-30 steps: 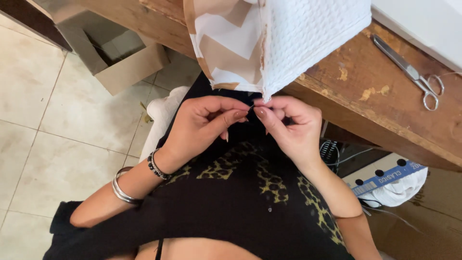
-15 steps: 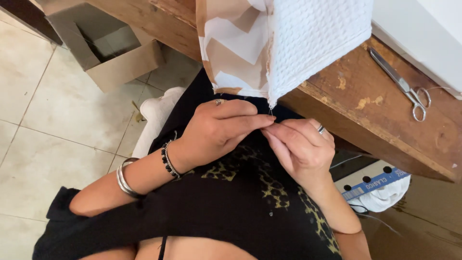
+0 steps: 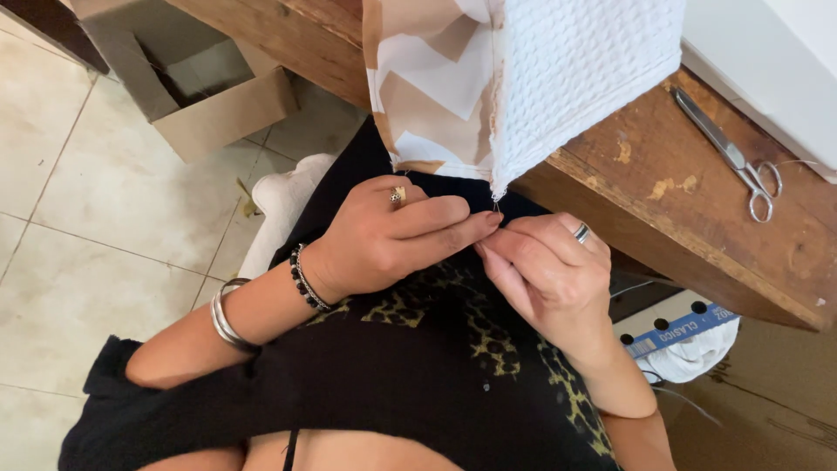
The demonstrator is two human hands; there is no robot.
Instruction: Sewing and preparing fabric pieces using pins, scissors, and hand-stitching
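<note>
My left hand (image 3: pixel 384 240) and my right hand (image 3: pixel 545 270) meet fingertip to fingertip over my lap, both pinched shut on something very fine at the bottom corner of the hanging fabric piece (image 3: pixel 523 87); it looks like a thread end (image 3: pixel 496 206), though it is too thin for me to be sure. My left hand carries a ring with a small stone, and its forefinger and thumb point toward the right hand; my right hand wears a plain band, its fingers curled in toward the same spot. Just above the two hands the corner of the fabric piece comes down: on the left hand's side it is a tan and white zigzag print, on the right hand's side a white waffle-textured cloth, the two joined along a seam that ends right at my fingertips. The fabric piece hangs over the edge of the worn wooden bench (image 3: pixel 697 218). Beyond my right hand, well apart on the bench, lies a pair of silver scissors (image 3: pixel 732 157). On my left wrist sit a dark beaded bracelet (image 3: pixel 305 279) and, further up, silver bangles (image 3: pixel 227 314). Beyond my left hand, on the tiled floor (image 3: pixel 87 218), stands an open cardboard box (image 3: pixel 192 87).
</note>
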